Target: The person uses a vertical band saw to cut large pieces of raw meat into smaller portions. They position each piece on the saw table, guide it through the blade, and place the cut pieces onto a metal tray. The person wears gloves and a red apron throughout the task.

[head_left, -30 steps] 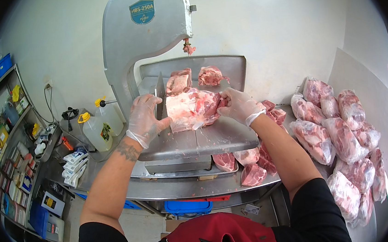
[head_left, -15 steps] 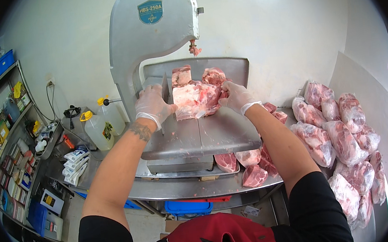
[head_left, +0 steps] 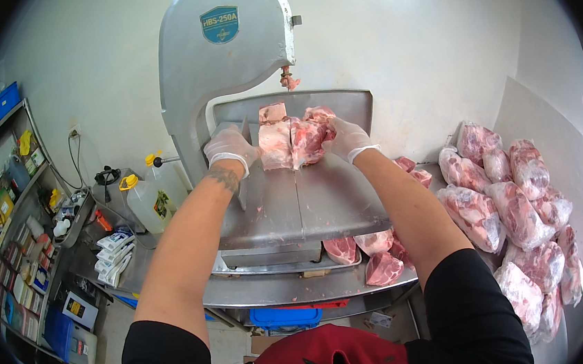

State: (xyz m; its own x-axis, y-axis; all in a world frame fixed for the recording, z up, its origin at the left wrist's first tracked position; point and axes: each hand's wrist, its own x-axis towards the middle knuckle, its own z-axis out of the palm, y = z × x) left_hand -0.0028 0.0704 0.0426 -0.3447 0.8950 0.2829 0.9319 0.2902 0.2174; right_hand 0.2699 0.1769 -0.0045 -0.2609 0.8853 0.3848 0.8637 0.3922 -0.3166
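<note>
In clear gloves, my left hand (head_left: 229, 146) curls at the upright guide plate (head_left: 243, 186), its thumb against a pale, fatty meat piece (head_left: 275, 149). My right hand (head_left: 346, 135) grips the right end of a redder piece (head_left: 307, 146). A vertical split shows between these pieces, in line with the slot of the steel bandsaw table (head_left: 273, 211). A squarish chunk (head_left: 271, 113) and another lump (head_left: 319, 114) lie behind them. The grey saw frame (head_left: 211, 57) rises at the back left; scraps cling to its blade guide (head_left: 288, 78). The blade is hard to make out.
Wrapped meat (head_left: 495, 213) is piled right, cut pieces (head_left: 382, 267) under the table's front. Yellow-capped jugs (head_left: 142, 205), white packets (head_left: 114, 256) and a cluttered shelving rack (head_left: 17, 254) are left. A blue bin (head_left: 282, 314) is below the counter (head_left: 246, 293).
Both hands and the meat have moved away from me, deeper onto the saw table toward the blade line. A split now shows down the middle of the meat.
</note>
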